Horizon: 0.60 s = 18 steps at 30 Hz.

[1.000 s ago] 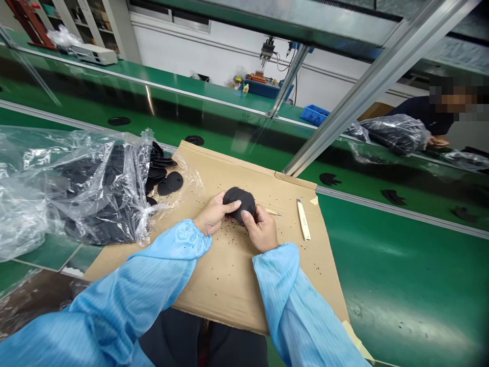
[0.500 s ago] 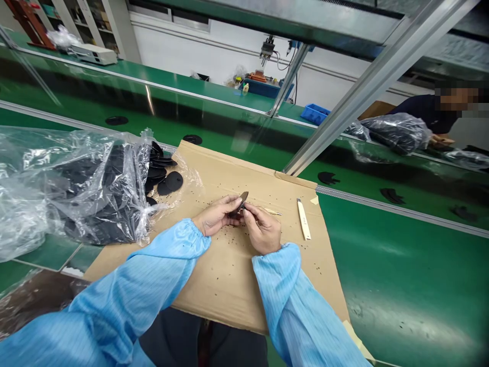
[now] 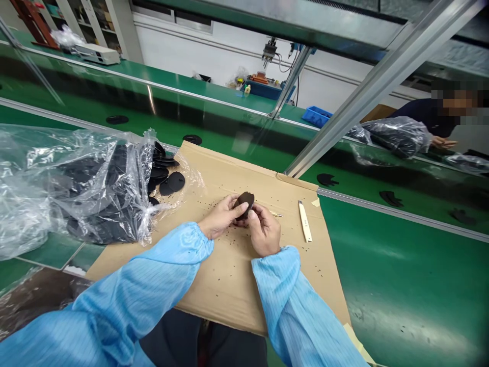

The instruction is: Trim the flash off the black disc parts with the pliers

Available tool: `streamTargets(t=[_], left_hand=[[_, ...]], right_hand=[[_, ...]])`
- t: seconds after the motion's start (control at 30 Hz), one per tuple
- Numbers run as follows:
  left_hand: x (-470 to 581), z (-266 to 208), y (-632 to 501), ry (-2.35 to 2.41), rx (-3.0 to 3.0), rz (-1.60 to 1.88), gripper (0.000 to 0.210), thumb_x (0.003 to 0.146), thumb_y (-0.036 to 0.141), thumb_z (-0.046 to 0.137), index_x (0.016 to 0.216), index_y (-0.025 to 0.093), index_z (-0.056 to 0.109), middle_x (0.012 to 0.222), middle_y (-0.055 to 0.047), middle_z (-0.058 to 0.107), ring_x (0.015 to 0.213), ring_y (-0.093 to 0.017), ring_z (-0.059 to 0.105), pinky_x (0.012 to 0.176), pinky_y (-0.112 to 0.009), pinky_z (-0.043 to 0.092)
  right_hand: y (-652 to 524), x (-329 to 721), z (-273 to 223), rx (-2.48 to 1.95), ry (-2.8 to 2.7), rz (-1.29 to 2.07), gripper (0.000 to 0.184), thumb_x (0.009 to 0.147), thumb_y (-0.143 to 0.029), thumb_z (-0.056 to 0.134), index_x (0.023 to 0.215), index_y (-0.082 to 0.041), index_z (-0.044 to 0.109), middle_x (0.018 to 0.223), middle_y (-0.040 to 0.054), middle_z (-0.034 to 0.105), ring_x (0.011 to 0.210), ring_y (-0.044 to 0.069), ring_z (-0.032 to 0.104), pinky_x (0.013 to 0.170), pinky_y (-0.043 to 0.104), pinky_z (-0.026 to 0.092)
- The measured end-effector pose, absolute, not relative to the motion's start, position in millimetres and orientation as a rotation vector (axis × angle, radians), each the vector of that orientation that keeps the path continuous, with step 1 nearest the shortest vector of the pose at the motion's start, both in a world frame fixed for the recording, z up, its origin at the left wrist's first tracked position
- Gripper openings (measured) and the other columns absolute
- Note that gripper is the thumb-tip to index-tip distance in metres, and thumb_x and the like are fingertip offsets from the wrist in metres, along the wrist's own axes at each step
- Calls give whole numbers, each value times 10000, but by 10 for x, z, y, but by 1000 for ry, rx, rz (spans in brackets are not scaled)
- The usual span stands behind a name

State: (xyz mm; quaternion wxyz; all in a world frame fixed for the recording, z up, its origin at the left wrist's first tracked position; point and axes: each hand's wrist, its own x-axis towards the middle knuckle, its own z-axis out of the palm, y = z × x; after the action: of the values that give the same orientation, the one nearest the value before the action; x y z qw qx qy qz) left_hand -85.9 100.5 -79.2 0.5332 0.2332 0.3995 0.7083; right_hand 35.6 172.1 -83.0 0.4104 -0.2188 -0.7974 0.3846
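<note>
A thin black disc [image 3: 245,200] is held between my two hands above a sheet of cardboard [image 3: 214,275]. My left hand [image 3: 220,216] grips it from the left, thumb across its face. My right hand [image 3: 264,228] pinches its right edge, with the fingertips partly hidden behind it. Just right of my right hand lies a thin pointed tool [image 3: 275,214], partly covered. Farther right, a cream-handled utility knife [image 3: 305,221] rests on the cardboard. Small black crumbs are scattered around both hands.
On the left, a clear plastic bag [image 3: 95,193] bulges with black discs; several loose discs [image 3: 172,183] spill from its mouth. A metal post [image 3: 367,97] slants up at the right. Black pieces [image 3: 327,179] lie on the green belt beyond. A person [image 3: 424,114] stands far right.
The black disc has turned from nearly edge-on to show its broad face toward me. My left thumb now lies across it, and both hands remain on it.
</note>
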Motion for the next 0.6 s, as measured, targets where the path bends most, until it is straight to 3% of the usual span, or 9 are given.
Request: streamTargets(t=[0.07, 0.17, 0.3, 0.4, 0.47, 0.53, 0.6], left_hand=[[-852, -819, 1039, 960, 626, 1787, 555, 733, 369, 782, 1168, 158, 510, 1173, -100, 587, 1087, -206, 551, 885, -306, 477], [-880, -869, 1082, 1016, 685, 1886, 528, 760, 312, 754, 1184, 136, 491, 1242, -129, 558, 1192, -226, 496, 1040, -360, 381], [-932, -947, 1109, 1164, 649, 1915, 593, 777, 325, 730, 1255, 133, 437, 1304, -159, 498, 1166, -238, 512, 1029, -391, 396], [-947, -992, 1115, 1274, 647, 1881, 655, 767, 381, 738, 1297, 158, 424, 1388, -171, 413, 1161, -247, 510, 991, -390, 427], [-947, -1006, 1116, 1308, 650, 1866, 670, 756, 407, 746, 1298, 168, 435, 1411, -171, 382, 1168, -247, 504, 982, -381, 435], [-944, -1005, 1114, 1317, 646, 1844, 668, 753, 406, 745, 1293, 155, 443, 1360, -176, 432, 1151, -240, 513, 976, -376, 439], [-943, -992, 1110, 1328, 646, 1810, 650, 758, 386, 740, 1285, 136, 452, 1252, -173, 516, 1100, -231, 543, 967, -377, 442]], right_hand=[[1695, 344, -831, -606, -1958, 1045, 377, 855, -445, 587, 1088, -153, 632, 932, 75, 662, 766, 171, 623, 690, 301, 546], [1652, 305, -808, -746, -1774, 1221, 361, 792, -467, 626, 951, -143, 642, 791, 36, 633, 625, 135, 573, 585, 267, 529], [1814, 162, -672, -958, -1496, 1488, 322, 709, -461, 641, 790, -158, 568, 579, -36, 526, 432, 98, 468, 405, 212, 416], [2237, -34, -389, -1049, -1679, 1237, 257, 765, -416, 556, 781, -161, 568, 522, -43, 483, 426, 114, 471, 406, 216, 387], [2585, -182, -136, -1093, -1992, 783, 279, 841, -374, 469, 906, -151, 624, 588, -7, 555, 484, 132, 523, 478, 245, 436], [2864, -320, 97, -1053, -2125, 617, 291, 823, -324, 547, 1054, -177, 647, 812, 35, 651, 609, 137, 579, 625, 281, 485], [2989, -441, 232, -986, -2250, 506, 442, 790, -254, 619, 1227, -196, 590, 1031, 63, 653, 705, 137, 594, 774, 313, 482]])
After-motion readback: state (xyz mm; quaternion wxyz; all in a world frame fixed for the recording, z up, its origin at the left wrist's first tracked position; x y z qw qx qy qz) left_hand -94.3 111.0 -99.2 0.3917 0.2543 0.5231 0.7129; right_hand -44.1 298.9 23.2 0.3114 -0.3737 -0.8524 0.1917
